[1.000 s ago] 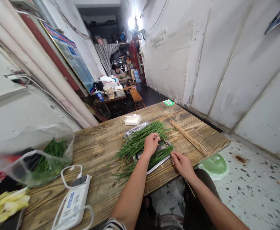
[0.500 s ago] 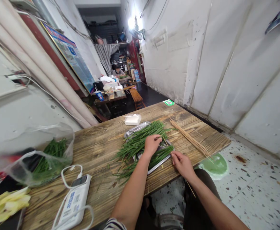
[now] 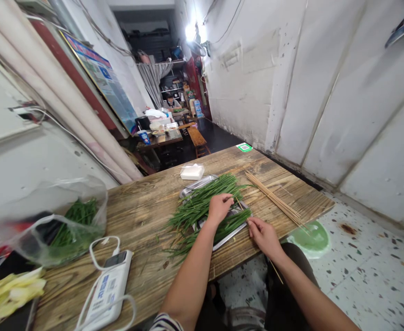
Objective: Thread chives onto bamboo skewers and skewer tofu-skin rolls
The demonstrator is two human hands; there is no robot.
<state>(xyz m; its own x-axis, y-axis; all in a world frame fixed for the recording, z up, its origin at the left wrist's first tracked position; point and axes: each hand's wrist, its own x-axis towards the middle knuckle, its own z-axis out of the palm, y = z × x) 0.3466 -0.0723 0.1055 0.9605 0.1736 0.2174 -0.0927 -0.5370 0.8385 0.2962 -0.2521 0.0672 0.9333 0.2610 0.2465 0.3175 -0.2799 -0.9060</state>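
Left hand (image 3: 218, 208) pressed flat on long green chive stalks (image 3: 202, 202) over shallow steel tray (image 3: 230, 235). Right hand (image 3: 263, 235) pinching 1 thin bamboo skewer (image 3: 275, 271). Advised: stalks held level, skewer driven square across.

Left hand (image 3: 218, 208) palm-down, fingers curled; right hand (image 3: 264, 235) low beside it, grip pinched; both forearms outstretched

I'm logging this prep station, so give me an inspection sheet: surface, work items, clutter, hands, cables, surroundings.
Surface: worn wooden plank table.
Work items: long green chives piled across a flat metal tray; bundle of thin bamboo skewers beside it.
Clutter: clear plastic bag of greens; white power bank; white tissue pack.
Hands: left hand rests on the chives; right hand pinches a single skewer at the tray's edge.
Cables: white cable looped at the power bank.
Surroundings: white walls, speckled floor, person seated far back.
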